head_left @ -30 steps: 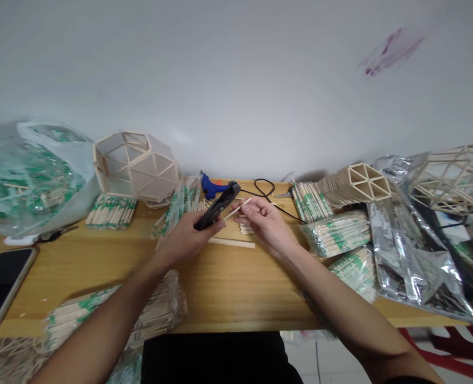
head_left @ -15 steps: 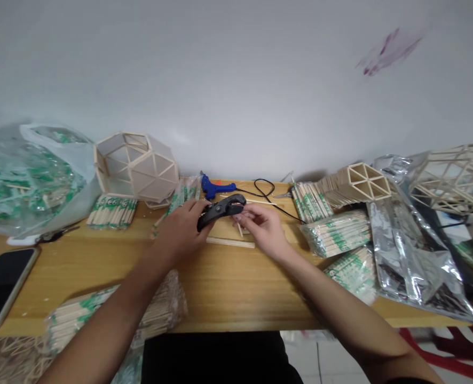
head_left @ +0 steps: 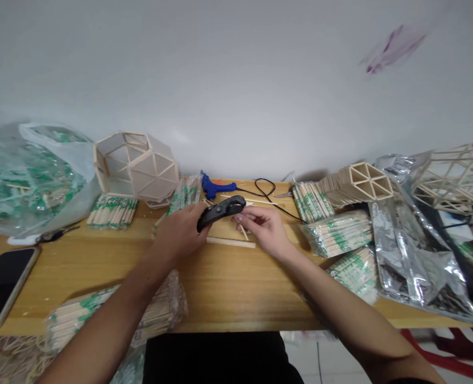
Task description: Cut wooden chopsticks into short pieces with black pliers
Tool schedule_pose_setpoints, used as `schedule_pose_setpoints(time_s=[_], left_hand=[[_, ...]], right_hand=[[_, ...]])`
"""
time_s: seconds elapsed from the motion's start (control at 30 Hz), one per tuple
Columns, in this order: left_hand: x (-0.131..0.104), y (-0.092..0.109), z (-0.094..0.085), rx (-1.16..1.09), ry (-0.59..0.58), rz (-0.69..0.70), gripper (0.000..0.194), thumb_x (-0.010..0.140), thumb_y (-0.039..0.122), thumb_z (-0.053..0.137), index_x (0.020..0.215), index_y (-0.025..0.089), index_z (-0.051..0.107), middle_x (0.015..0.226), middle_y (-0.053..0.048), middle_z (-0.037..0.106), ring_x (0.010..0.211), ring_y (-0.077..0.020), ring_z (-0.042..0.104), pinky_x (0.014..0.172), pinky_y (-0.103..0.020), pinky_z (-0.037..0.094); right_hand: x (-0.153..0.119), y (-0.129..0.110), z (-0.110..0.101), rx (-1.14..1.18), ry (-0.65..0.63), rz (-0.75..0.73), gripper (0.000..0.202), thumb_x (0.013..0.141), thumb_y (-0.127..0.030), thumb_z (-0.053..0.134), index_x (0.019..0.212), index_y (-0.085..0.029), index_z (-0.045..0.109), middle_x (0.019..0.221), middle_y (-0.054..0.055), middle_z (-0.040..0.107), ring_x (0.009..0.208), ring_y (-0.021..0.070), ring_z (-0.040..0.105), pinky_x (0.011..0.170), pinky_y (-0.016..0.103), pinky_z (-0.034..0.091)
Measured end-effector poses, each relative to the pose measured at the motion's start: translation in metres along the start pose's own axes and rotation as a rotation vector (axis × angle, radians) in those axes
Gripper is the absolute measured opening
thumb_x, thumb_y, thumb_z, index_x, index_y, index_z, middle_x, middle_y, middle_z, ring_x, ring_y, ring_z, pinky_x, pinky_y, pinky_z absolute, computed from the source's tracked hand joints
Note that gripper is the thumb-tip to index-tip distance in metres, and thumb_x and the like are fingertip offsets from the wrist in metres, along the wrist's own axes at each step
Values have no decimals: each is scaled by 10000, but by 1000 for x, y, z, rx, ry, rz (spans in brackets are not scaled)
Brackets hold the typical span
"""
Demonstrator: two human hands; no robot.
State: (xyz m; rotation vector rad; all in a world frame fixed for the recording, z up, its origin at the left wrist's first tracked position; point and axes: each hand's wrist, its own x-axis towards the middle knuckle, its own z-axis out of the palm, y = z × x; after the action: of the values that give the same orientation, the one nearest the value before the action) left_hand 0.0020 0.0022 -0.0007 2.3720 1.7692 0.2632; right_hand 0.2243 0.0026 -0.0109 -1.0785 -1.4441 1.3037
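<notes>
Black tool point(head_left: 219, 210) in left hand point(head_left: 183, 230)

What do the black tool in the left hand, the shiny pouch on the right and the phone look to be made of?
Black tool: probably matte plastic or coated metal; dark with dull highlights.
Shiny pouch: glossy plastic film, perhaps metallised, judging by silvery creases.
Phone: likely smooth glass, given its dark, flat face; the pale rim could be plastic.

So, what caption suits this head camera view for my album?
Left hand gripping a black cutter, right hand pinching a thin wooden stick.
</notes>
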Motion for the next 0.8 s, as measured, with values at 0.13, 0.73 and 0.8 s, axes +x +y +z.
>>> schedule_pose_setpoints(time_s=[0.13,0.73,0.8], left_hand=[[0,2,-2,49,-13,-12,245,963,362,523,1104,217,661,1009,-93,757,901,-290,719,692,-338,435],[0,5,-5,76,-63,-59,239,973,388,512,1054,222,664,961,-86,765,860,-281,723,652,-327,405],[0,7,-5,88,-73,-73,261,982,407,500,1048,222,672,941,-89,766,854,-290,725,650,-330,408]], right_hand=[[1,-2,-1,28,-5,32,342,819,-523,787,791,-185,749,685,27,699,616,151,599,573,276,451],[1,2,-2,-17,29,42,351,795,-515,806,824,-169,753,643,10,644,559,127,501,528,269,382],[1,3,-3,1,35,60,367,774,-518,826,847,-165,756,642,5,639,553,125,501,530,271,390]])
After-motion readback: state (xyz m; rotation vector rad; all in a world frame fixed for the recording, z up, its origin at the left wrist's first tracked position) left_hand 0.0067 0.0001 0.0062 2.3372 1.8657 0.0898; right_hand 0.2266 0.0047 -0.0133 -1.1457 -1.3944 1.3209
